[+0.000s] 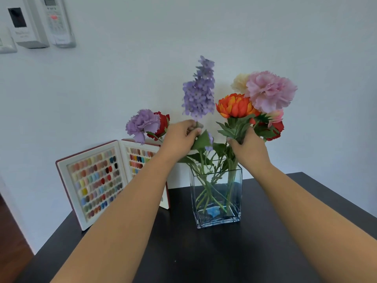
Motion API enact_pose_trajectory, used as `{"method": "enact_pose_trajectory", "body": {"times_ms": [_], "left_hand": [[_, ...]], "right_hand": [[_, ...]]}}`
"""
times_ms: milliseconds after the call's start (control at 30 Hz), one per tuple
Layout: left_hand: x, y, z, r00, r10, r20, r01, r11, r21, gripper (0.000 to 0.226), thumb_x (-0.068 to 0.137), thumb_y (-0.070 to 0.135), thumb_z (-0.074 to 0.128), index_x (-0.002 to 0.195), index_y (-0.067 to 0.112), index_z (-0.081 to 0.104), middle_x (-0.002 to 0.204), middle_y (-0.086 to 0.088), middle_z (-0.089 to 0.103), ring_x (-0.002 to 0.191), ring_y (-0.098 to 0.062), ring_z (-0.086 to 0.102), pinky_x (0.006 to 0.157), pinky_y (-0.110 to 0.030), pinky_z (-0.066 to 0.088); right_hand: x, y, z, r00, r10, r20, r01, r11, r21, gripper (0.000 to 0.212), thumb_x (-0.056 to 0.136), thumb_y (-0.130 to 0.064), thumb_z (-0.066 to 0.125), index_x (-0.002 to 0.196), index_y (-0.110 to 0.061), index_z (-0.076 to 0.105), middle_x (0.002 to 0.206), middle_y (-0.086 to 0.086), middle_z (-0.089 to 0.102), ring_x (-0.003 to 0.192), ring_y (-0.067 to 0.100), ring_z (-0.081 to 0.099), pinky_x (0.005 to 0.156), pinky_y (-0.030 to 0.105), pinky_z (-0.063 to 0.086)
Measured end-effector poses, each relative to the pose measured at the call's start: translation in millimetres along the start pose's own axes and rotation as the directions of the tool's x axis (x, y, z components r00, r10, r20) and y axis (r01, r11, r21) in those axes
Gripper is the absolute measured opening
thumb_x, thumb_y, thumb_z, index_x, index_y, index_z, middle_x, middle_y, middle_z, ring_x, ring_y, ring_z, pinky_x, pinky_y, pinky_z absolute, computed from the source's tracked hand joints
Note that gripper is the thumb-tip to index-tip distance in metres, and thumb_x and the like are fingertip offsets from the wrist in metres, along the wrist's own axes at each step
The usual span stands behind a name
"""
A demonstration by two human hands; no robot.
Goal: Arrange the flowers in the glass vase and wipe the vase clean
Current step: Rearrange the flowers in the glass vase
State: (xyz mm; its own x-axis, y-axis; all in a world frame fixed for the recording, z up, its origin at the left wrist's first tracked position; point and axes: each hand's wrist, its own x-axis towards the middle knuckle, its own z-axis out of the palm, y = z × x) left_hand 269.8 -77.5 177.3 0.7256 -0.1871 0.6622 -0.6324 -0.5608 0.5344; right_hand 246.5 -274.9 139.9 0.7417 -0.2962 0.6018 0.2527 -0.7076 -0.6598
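Note:
A square glass vase (216,216) stands on the dark table (204,254) and several green stems cross inside it. My left hand (179,137) pinches the stem of a tall purple spike flower (199,90) just above the vase. My right hand (247,148) grips the stems of a bunch: an orange flower (234,106), a big pink flower (269,90), a cream one (239,82) and a red one (277,129). A purple carnation (141,123) and a red rose (163,123) lean out to the left, behind my left hand.
An open display book of coloured nail samples (95,180) stands at the table's back left, close to the vase. Wall-mounted control units (36,21) hang at the upper left. The white wall is right behind the vase.

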Motion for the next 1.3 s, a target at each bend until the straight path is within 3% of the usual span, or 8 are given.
{"method": "enact_pose_trajectory", "body": {"times_ms": [167, 367, 533, 733, 867, 1033, 1200, 1300], "left_hand": [[20, 7, 10, 0.986, -0.145, -0.085, 0.145, 0.989, -0.005, 0.012, 0.093, 0.022, 0.063, 0.089, 0.014, 0.072, 0.076, 0.002, 0.063, 0.075, -0.013, 0.058, 0.065, -0.022, 0.039], [10, 1, 37, 0.975, -0.222, 0.005, 0.222, 0.975, 0.026, 0.022, 0.092, 0.025, 0.065, 0.082, 0.007, 0.069, 0.071, -0.004, 0.064, 0.064, -0.012, 0.054, 0.055, -0.021, 0.035], [-11, -9, 52, 0.975, -0.184, 0.124, 0.186, 0.983, -0.005, 0.022, 0.089, 0.030, 0.069, 0.071, 0.018, 0.066, 0.070, -0.004, 0.067, 0.068, -0.020, 0.061, 0.064, -0.028, 0.047], [-26, -4, 43, 0.970, -0.191, 0.150, 0.203, 0.976, -0.073, 0.031, 0.091, 0.028, 0.067, 0.118, 0.013, 0.069, 0.103, -0.007, 0.073, 0.097, -0.016, 0.067, 0.090, -0.030, 0.051], [-67, -14, 27, 0.986, -0.119, -0.119, 0.122, 0.992, 0.016, 0.030, 0.095, 0.032, 0.059, 0.121, 0.020, 0.070, 0.115, 0.008, 0.070, 0.106, -0.004, 0.061, 0.091, -0.019, 0.043], [-93, -48, 12, 0.786, -0.465, -0.409, 0.349, 0.878, -0.327, 0.005, 0.091, 0.034, 0.063, 0.090, 0.033, 0.068, 0.086, 0.015, 0.068, 0.086, -0.004, 0.063, 0.070, -0.019, 0.046], [-71, -58, 32, 0.829, -0.550, -0.103, 0.513, 0.821, -0.252, 0.046, 0.089, 0.045, 0.065, 0.123, 0.015, 0.057, 0.101, 0.004, 0.061, 0.096, -0.017, 0.058, 0.083, -0.031, 0.045], [-54, -56, 43, 0.857, -0.514, -0.039, 0.501, 0.848, -0.171, 0.045, 0.095, 0.036, 0.059, 0.122, 0.001, 0.053, 0.091, -0.008, 0.061, 0.082, -0.019, 0.056, 0.070, -0.030, 0.038]], "right_hand": [[-1, 0, 1, 1.000, -0.001, 0.013, 0.001, 1.000, -0.031, 0.042, 0.089, -0.030, 0.062, 0.119, -0.004, 0.048, 0.086, 0.010, 0.063, 0.085, 0.035, 0.061, 0.064, 0.030, 0.038], [-1, 2, 0, 1.000, 0.008, 0.029, -0.007, 0.999, -0.033, 0.043, 0.090, -0.032, 0.061, 0.118, -0.003, 0.047, 0.086, 0.011, 0.063, 0.082, 0.034, 0.060, 0.063, 0.031, 0.039], [-3, 5, 1, 0.997, -0.012, 0.073, 0.009, 0.999, 0.040, 0.039, 0.090, -0.028, 0.063, 0.118, -0.004, 0.048, 0.078, -0.002, 0.056, 0.071, 0.021, 0.054, 0.061, 0.026, 0.036], [-10, 14, 3, 0.996, -0.008, 0.090, -0.001, 0.995, 0.104, 0.039, 0.091, -0.027, 0.062, 0.121, -0.007, 0.046, 0.077, -0.006, 0.057, 0.061, 0.003, 0.050, 0.048, 0.011, 0.031], [-14, 22, 1, 0.997, -0.008, 0.081, -0.003, 0.992, 0.126, 0.035, 0.090, -0.027, 0.062, 0.117, -0.011, 0.047, 0.073, -0.021, 0.049, 0.063, -0.003, 0.047, 0.049, 0.008, 0.027], [-21, 26, 2, 0.996, -0.026, 0.089, 0.009, 0.983, 0.186, 0.040, 0.091, -0.025, 0.060, 0.125, -0.011, 0.045, 0.077, -0.020, 0.050, 0.064, -0.003, 0.049, 0.049, 0.009, 0.031], [-34, 24, 10, 1.000, -0.003, 0.026, -0.005, 0.947, 0.322, 0.072, 0.090, -0.023, 0.063, 0.148, -0.020, 0.020, 0.083, -0.013, 0.050, 0.064, -0.003, 0.056, 0.052, 0.005, 0.039], [-33, 23, 12, 1.000, -0.006, -0.001, 0.006, 0.941, 0.339, 0.072, 0.089, -0.021, 0.065, 0.147, -0.017, 0.021, 0.081, -0.012, 0.050, 0.064, -0.012, 0.055, 0.052, 0.001, 0.038]]}}
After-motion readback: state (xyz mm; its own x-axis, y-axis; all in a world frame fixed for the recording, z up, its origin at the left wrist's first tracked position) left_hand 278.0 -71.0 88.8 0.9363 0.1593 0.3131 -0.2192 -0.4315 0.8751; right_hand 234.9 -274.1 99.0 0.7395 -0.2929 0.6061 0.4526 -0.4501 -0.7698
